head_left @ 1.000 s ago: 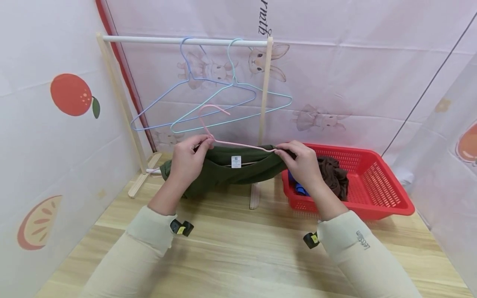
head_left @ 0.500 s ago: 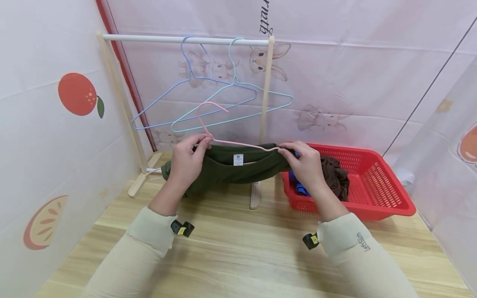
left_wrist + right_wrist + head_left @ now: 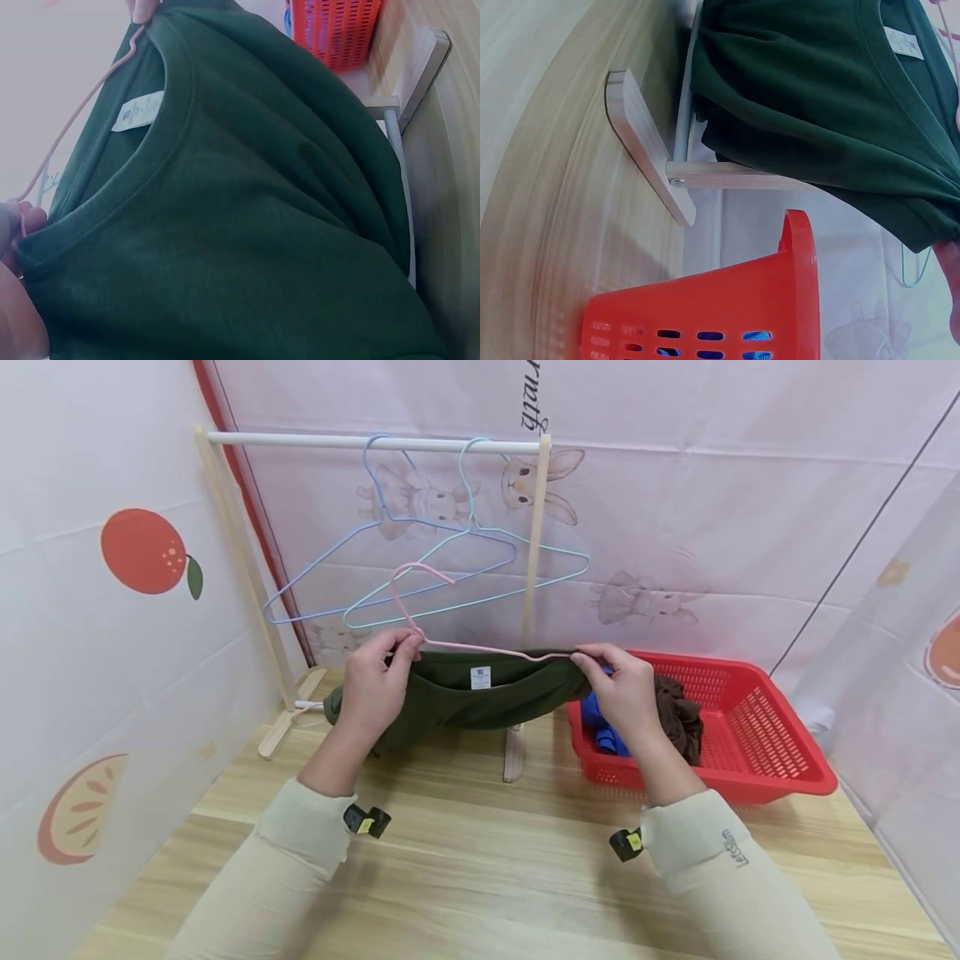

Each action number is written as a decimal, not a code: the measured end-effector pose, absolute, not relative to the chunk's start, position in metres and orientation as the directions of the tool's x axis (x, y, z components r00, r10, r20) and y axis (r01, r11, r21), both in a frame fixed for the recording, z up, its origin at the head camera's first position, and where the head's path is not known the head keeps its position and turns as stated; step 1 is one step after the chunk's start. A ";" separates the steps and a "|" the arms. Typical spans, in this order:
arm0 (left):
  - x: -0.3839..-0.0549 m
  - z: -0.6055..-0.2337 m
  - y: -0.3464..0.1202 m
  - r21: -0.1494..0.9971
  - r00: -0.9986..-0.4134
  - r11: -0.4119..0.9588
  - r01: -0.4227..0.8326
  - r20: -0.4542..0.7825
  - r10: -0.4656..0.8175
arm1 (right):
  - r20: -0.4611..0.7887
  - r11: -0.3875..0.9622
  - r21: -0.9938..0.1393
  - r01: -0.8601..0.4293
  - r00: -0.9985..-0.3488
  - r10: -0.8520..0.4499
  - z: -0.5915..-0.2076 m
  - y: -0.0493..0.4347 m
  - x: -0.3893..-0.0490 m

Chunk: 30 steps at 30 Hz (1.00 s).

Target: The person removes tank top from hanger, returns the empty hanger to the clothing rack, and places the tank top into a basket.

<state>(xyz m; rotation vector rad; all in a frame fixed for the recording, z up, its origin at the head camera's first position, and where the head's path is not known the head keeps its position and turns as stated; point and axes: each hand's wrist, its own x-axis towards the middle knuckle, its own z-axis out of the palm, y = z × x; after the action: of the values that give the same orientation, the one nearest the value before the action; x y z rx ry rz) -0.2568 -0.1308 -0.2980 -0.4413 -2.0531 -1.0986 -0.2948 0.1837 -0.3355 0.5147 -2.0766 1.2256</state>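
Observation:
A dark green shirt (image 3: 495, 706) hangs in the air between both hands, its neckline up and a white label (image 3: 481, 677) showing inside the collar. The pink clothes hanger (image 3: 480, 648) lies along the neckline, its hook (image 3: 408, 568) standing free above. My left hand (image 3: 378, 672) pinches the hanger just below the hook, together with the collar edge. At the other side, the thumb and fingers of my right hand (image 3: 618, 685) pinch the shirt's neckline and the hanger's arm. The hanger's lower parts are mostly hidden inside the shirt.
Behind the shirt stands a wooden rack with a white rail (image 3: 300, 439), from which a blue hanger (image 3: 322, 560) and a mint hanger (image 3: 420, 562) hang. A red basket (image 3: 795, 768) at the right holds brown cloth (image 3: 678, 718) and blue cloth (image 3: 600, 727).
My right hand has moved slightly to the right along the hanger with the shirt's neckline, stretching it wider. The hanger's hook has shifted a little left and up.

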 end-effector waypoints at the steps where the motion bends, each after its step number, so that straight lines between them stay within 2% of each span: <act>1: -0.257 -0.298 -0.131 0.556 -0.654 0.574 0.602 0.755 -0.045 | 0.701 0.477 -0.628 -0.615 -0.713 0.005 -0.336 0.184 -0.295; 15: -0.258 -0.302 -0.136 0.495 -0.597 0.604 0.625 0.801 -0.040 | 0.617 0.477 -0.697 -0.535 -0.787 0.019 -0.335 0.187 -0.294; 19: -0.258 -0.302 -0.138 0.514 -0.625 0.626 0.586 0.779 -0.054 | 0.585 0.441 -0.725 -0.529 -0.811 -0.010 -0.336 0.188 -0.294; 24: -0.258 -0.301 -0.137 0.555 -0.683 0.639 0.532 0.728 -0.064 | 0.525 0.347 -0.797 -0.495 -0.851 -0.009 -0.338 0.189 -0.295; 30: -0.259 -0.302 -0.137 0.565 -0.677 0.619 0.546 0.733 -0.072 | 0.375 0.089 -0.923 -0.374 -0.927 -0.008 -0.341 0.190 -0.296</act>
<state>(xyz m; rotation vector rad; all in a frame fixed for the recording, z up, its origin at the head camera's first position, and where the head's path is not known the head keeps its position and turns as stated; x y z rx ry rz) -0.2587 -0.1369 -0.3024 -0.3705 -2.0933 -1.0536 -0.2962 0.1900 -0.3410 0.3809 -2.0966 1.9138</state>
